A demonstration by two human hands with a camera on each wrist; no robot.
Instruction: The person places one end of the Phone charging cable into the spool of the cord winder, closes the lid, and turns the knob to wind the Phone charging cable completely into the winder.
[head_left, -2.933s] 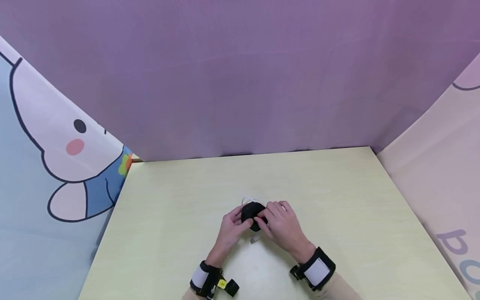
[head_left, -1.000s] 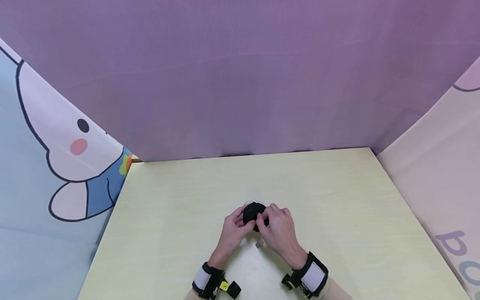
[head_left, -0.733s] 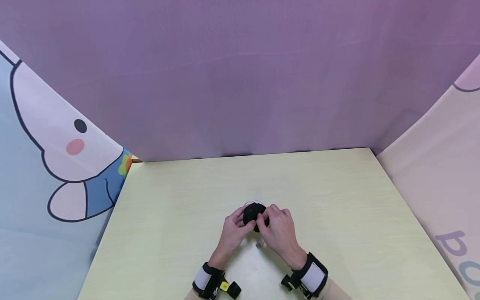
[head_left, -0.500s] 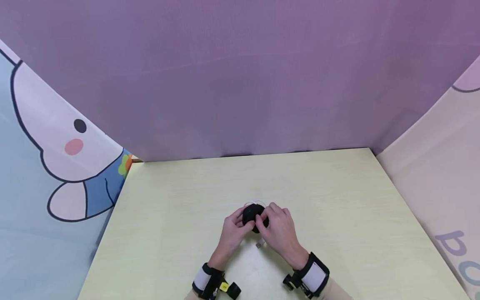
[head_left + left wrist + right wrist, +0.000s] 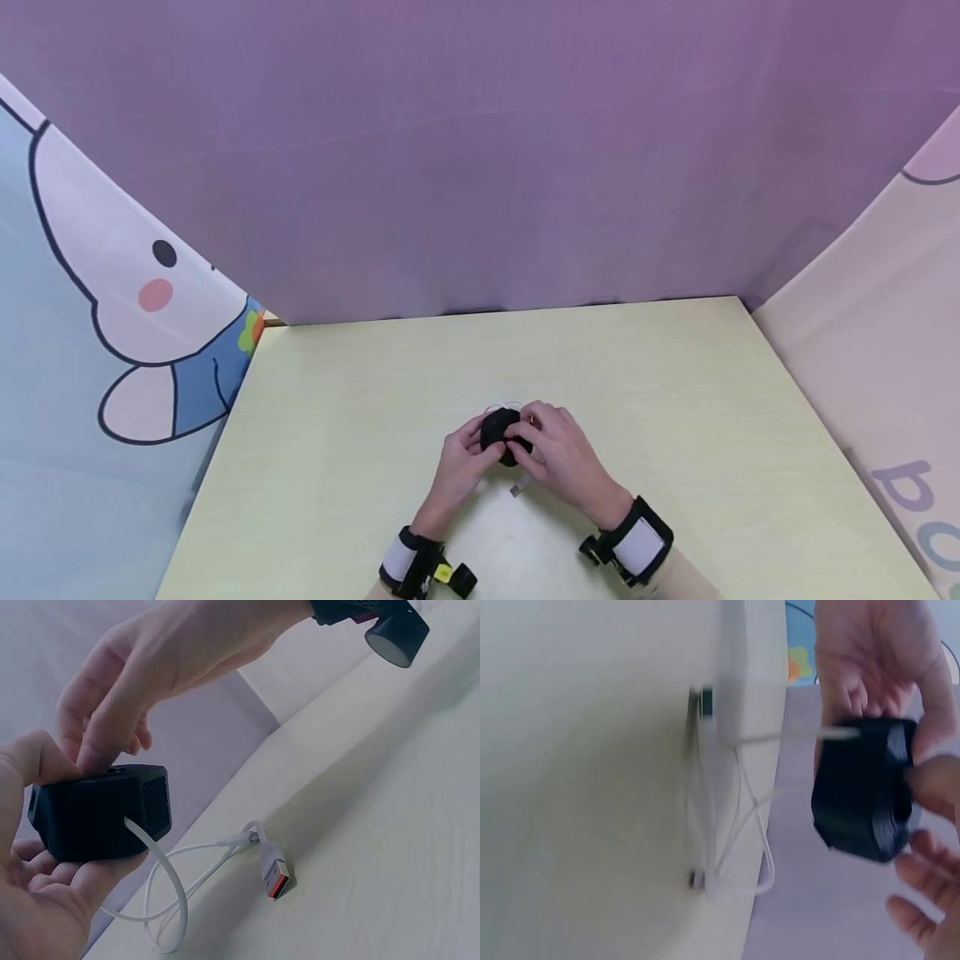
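Observation:
My left hand (image 5: 457,467) holds a black faceted case (image 5: 86,821), its thumb on the top edge and fingers underneath in the left wrist view. A patterned panel shows on one side of the case. From its wall comes a white cable (image 5: 175,879), looping down toward the table. A USB plug (image 5: 274,876), orange inside, hangs at the cable's end beside a second, slimmer connector (image 5: 244,838). My right hand (image 5: 566,457) pinches at the top of the case with thumb and forefinger. In the right wrist view its other fingers (image 5: 922,881) are curled beside the case.
A pale wood-look table (image 5: 360,392) lies beneath both hands. Behind it stands a purple fabric wall (image 5: 480,167), with a cartoon-printed cloth (image 5: 135,333) on the left and a pale cloth (image 5: 847,350) on the right. Each wrist wears a strapped camera.
My right hand has turned, its wrist swinging rightward and its thumb and forefinger parting a little at the case. My left hand and the case have shifted slightly left.

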